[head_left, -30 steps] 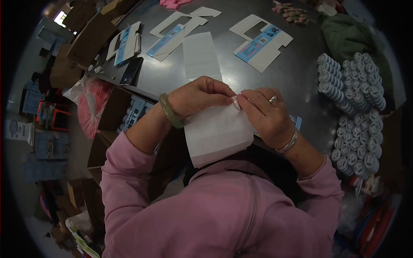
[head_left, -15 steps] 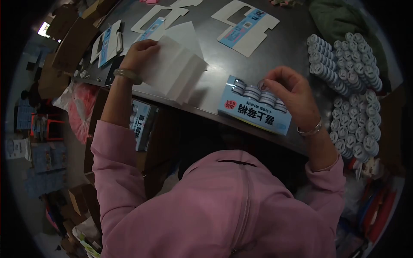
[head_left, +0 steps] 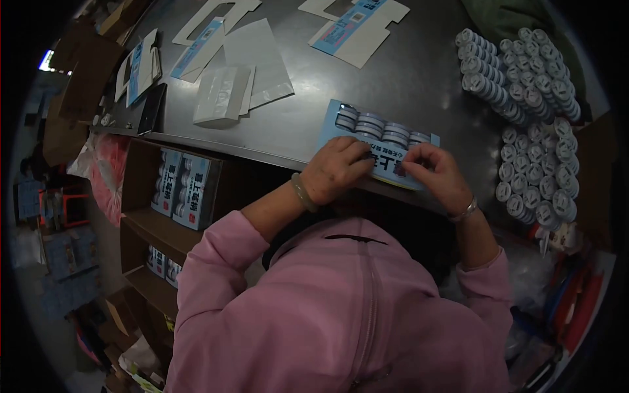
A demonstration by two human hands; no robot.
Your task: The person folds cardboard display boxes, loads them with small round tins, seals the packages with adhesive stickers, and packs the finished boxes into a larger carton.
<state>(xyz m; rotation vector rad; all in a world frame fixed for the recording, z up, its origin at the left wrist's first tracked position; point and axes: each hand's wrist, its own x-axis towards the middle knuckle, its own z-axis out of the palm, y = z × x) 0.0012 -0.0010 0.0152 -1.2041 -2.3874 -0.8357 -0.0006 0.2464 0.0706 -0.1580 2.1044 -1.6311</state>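
Note:
A light-blue carton (head_left: pixel 419 139) lies at the table's near edge, with round white-and-dark tubs (head_left: pixel 370 124) showing in its window. My left hand (head_left: pixel 335 169) rests over the carton's printed front, fingers bent and drawn together; whatever they pinch is hidden. At the front's right part, my right hand (head_left: pixel 438 175) pinches a small, thin, see-through piece (head_left: pixel 399 168), too small to identify surely. A stack of white paper sheets (head_left: pixel 226 92) lies flat at the left of the table.
Flat, unfolded cartons (head_left: pixel 359 33) lie along the far side of the metal table (head_left: pixel 288 134). Stacked tubs (head_left: pixel 538 170) stand in tall rows on the right. Below the table at left, a brown cardboard box (head_left: pixel 141 216) holds filled cartons (head_left: pixel 190 187).
My left hand has put the white sheets down on the left and come to the carton. My right hand has moved down from the tubs to the carton's front with its small piece.

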